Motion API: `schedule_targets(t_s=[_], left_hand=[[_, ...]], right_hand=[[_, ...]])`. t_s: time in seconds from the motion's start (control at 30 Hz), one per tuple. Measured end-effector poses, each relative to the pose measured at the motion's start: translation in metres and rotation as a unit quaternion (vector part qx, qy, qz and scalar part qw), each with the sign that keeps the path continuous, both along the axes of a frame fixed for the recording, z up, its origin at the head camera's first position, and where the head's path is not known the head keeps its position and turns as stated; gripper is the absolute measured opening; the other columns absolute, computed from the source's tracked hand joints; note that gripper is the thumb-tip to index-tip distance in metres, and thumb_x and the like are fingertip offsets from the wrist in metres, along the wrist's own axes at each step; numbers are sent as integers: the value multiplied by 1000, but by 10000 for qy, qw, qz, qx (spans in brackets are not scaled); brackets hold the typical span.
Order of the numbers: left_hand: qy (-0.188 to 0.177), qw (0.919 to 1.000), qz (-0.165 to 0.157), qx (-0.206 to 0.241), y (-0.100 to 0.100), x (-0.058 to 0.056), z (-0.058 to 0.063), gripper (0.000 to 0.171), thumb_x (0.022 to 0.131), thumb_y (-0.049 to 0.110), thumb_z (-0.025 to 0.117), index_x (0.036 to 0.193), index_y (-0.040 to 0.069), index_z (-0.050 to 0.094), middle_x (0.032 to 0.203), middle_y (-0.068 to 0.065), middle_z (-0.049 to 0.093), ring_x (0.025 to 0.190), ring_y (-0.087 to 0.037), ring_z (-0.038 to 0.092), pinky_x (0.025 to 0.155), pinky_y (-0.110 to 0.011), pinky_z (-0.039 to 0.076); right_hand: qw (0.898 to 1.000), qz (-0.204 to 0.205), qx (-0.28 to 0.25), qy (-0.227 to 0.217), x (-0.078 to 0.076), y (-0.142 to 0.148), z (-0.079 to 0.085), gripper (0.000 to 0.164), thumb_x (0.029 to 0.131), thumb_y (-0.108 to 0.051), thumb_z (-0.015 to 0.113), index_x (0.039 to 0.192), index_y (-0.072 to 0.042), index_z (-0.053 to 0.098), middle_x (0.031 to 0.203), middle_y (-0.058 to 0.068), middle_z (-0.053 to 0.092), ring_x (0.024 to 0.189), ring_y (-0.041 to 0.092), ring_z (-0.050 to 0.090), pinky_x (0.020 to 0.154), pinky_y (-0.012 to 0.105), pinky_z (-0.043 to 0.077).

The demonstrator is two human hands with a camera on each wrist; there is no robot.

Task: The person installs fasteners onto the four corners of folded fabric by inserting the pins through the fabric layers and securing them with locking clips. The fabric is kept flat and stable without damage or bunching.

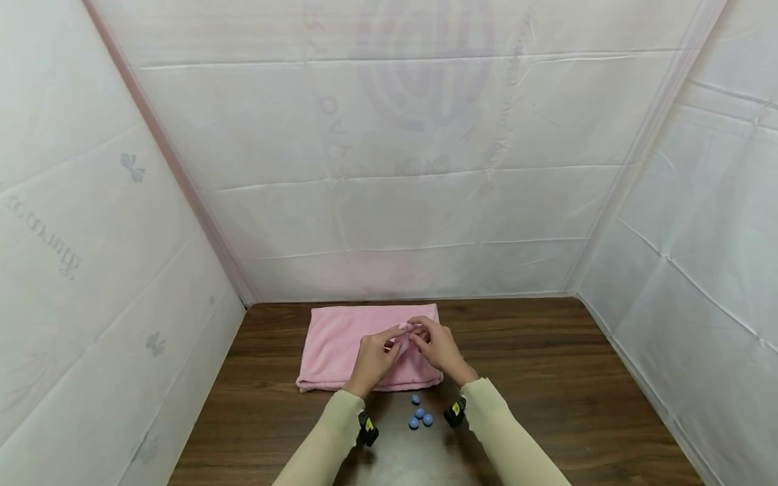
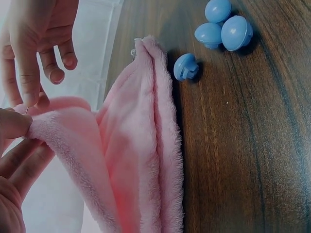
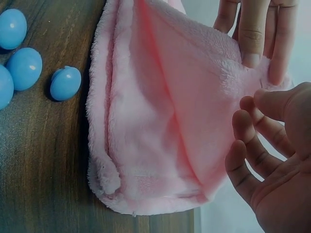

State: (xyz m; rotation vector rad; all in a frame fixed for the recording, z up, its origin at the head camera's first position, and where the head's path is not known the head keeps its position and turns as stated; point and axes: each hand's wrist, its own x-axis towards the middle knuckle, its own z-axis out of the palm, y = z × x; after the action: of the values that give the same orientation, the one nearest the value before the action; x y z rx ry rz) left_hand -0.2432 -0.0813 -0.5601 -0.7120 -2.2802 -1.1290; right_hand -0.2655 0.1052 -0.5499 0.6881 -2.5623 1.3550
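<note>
- Pink plush cloth (image 1: 334,344), folded on the wood-grain worktop (image 1: 516,358) close to its far edge, one layer raised; right half partly hidden behind both hands in the head view.
- Thin sliver (image 3: 261,84) at the raised edge, among the fingertips, too fine to name.
- Small clear bit (image 2: 133,52) at a corner of the cloth, hard to make out.
- Four blue round-capped pieces (image 1: 420,413) on the near side of the cloth, between the wrists: three bunched, one apart and nearer the cloth; cut off in part at the edge of the right wrist view.
- Creased white sheeting (image 1: 389,209) behind and at both sides, with faint, barely legible print.
- Pale sleeves (image 1: 510,432), slanting inward and cut off at the bottom of the head view; black devices (image 1: 367,430) at the wrists.
- Left hand (image 1: 373,358): pinched on the raised edge of the cloth, thumb above, fingers beneath.
- Right hand (image 1: 440,347): fingers bent, thumb tip at the same edge, facing the left; cannot tell whether clamped on cloth or sliver, or merely touching.
</note>
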Motion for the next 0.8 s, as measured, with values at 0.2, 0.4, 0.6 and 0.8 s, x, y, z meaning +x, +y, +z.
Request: schedule_targets(t_s=[0.2, 0.4, 0.6, 0.8], left_hand=[[18, 10000, 16, -23, 1, -1, -1, 27, 89, -2, 77, 116, 2, 78, 121, -15, 73, 87, -23, 77, 66, -25, 61], [3, 10000, 0, -62, 1, 0, 0, 30, 88, -3, 77, 117, 2, 77, 122, -12, 72, 91, -23, 76, 68, -28, 62], [-40, 9999, 46, -94, 0, 0, 1, 30, 89, -3, 77, 118, 3, 77, 123, -11, 72, 91, -22, 76, 69, -28, 62], [83, 9999, 50, -56, 0, 0, 0, 26, 90, -2, 76, 116, 1, 78, 122, -13, 72, 86, -22, 77, 67, -28, 62]], right_hand=[[9998, -19, 163, 111, 0, -2, 1, 24, 96, -5, 72, 119, -8, 69, 92, 6, 75, 68, 8, 65, 54, 22, 54], [9995, -103, 294, 64, 0, -4, 2, 26, 95, -4, 72, 120, -8, 69, 91, 5, 75, 69, 9, 66, 54, 21, 53], [9992, -83, 358, 182, -1, -5, 2, 26, 95, -4, 73, 120, -8, 69, 92, 5, 76, 72, 11, 67, 58, 22, 54], [9991, -57, 379, 186, -1, -2, 3, 25, 96, -4, 71, 121, -8, 69, 93, 5, 75, 69, 11, 65, 55, 21, 53]])
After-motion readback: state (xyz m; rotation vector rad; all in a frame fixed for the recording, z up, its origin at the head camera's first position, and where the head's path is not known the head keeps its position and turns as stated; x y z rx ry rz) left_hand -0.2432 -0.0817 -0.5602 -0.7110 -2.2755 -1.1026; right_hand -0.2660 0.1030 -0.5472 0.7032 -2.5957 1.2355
